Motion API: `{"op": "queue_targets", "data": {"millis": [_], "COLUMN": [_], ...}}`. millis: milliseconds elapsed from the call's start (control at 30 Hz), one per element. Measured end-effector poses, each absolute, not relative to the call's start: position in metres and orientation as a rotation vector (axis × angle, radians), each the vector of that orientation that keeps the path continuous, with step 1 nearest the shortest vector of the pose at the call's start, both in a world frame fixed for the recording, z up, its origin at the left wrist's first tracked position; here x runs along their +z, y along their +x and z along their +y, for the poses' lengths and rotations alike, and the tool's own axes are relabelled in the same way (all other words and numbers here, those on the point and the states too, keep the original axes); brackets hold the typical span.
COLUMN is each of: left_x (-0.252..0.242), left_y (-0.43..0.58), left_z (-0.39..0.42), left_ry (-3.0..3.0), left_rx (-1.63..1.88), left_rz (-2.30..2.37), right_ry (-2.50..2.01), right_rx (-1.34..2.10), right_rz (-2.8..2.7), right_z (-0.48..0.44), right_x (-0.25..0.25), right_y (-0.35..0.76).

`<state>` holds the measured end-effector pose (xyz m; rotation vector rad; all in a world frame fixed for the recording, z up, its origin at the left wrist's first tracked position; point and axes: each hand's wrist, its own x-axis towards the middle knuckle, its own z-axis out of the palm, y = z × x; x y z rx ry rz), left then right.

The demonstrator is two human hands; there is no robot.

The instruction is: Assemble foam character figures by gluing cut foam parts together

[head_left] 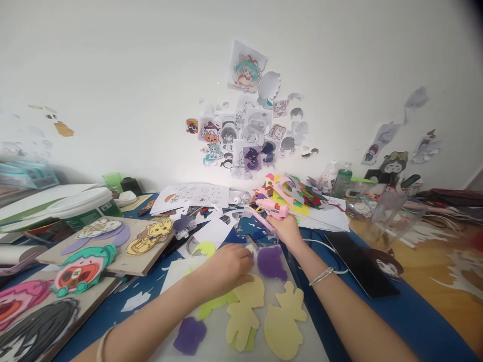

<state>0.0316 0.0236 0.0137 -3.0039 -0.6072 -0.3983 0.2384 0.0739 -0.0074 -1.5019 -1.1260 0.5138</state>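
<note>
My right hand (286, 231) is wrapped round a pink hot glue gun (272, 207), held above the far end of a pale work board (215, 347). Over the middle of that board is my left hand (233, 264), its fingers curled together; whatever they pinch is hidden. Just below it lies a pale yellow figure-shaped felt cutout (243, 309), partly over lime-green felt (217, 305). A second yellow cutout (286, 322) lies to the right. Purple felt (272, 262) sits between my hands, and another purple piece (189, 335) is at the lower left.
Boards with layered felt characters (85, 269) stand at left, near a white-lidded tub (78, 200). Paper scraps and a colourful felt pile (296, 193) lie at the back. A black slab (358, 264) and clear holder (383, 218) are at right. Drawings (247, 70) cover the wall.
</note>
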Motion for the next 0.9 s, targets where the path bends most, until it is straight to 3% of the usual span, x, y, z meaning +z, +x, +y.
{"op": "queue_targets", "data": {"millis": [333, 667, 900], "left_x": [0.019, 0.019, 0.025], "left_y": [0.087, 0.083, 0.083], "left_z": [0.039, 0.035, 0.041], "left_ry": [-2.902, -2.855, -3.017], "left_rx": [-0.038, -0.14, -0.262], "left_rz": [-0.331, -0.209, -0.479], "right_ry": [-1.539, -1.521, -1.453], "right_rx": [0.507, 0.527, 0.523], "right_rz": [-1.169, -1.137, -1.099], "right_z": [0.065, 0.065, 0.071], "right_x": [0.005, 0.008, 0.003], "right_y": [0.233, 0.234, 0.239]}}
